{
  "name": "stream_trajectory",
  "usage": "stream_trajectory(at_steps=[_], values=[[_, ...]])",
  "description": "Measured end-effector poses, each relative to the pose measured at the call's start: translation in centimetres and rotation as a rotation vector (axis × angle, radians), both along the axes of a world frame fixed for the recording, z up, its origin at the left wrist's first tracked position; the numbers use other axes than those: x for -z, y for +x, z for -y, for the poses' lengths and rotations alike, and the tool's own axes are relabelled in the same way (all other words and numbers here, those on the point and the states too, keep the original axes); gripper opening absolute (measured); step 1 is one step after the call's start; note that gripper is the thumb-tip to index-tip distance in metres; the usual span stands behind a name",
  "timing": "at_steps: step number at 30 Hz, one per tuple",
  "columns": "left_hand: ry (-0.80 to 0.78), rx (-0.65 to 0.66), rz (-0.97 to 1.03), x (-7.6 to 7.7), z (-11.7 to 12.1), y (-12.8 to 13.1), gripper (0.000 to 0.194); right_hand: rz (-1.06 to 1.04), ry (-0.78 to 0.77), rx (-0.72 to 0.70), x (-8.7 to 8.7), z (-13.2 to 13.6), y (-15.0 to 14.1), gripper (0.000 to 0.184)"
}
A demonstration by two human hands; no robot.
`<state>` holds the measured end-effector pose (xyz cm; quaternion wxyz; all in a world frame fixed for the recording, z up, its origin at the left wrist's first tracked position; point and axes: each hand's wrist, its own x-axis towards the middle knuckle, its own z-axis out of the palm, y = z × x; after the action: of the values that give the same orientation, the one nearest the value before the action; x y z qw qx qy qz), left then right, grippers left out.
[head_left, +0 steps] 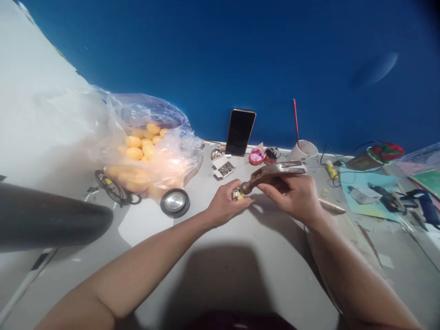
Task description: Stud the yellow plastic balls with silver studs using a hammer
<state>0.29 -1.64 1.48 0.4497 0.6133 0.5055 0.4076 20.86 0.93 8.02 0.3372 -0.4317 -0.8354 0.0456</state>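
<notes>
My left hand (223,205) is closed around a yellow plastic egg (237,195) partly covered with shiny metal tacks. In my right hand (300,199) is a claw hammer (271,171), gripped near its head. The hammer's striking face is at the egg; whether it touches cannot be made out. My right thumb lies along the head, and the hammer's handle (332,206) shows past the hand. Just beyond my hands stands an open small white box of tacks (226,169). A tack-covered egg (216,154) sits behind it.
At left, a clear plastic bag (161,169) holds several yellow eggs. Near it lie a black-rimmed round lid (175,203) and black glasses (113,188). A phone (240,132) leans on the blue wall beside small cups (256,157). A white cup (304,150) and clutter stand right.
</notes>
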Motion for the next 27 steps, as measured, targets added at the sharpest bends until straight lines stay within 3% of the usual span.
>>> stream_trajectory(at_steps=[12, 27], values=[[-0.019, -0.021, 0.11, -0.16, -0.18, -0.06, 0.039, -0.024, -0.03, 0.007, -0.17, 0.12, -0.28, 0.03], [-0.056, -0.056, 0.15, -0.3, -0.11, 0.22, 0.029, -0.002, 0.008, 0.004, 0.02, 0.22, -0.26, 0.033]])
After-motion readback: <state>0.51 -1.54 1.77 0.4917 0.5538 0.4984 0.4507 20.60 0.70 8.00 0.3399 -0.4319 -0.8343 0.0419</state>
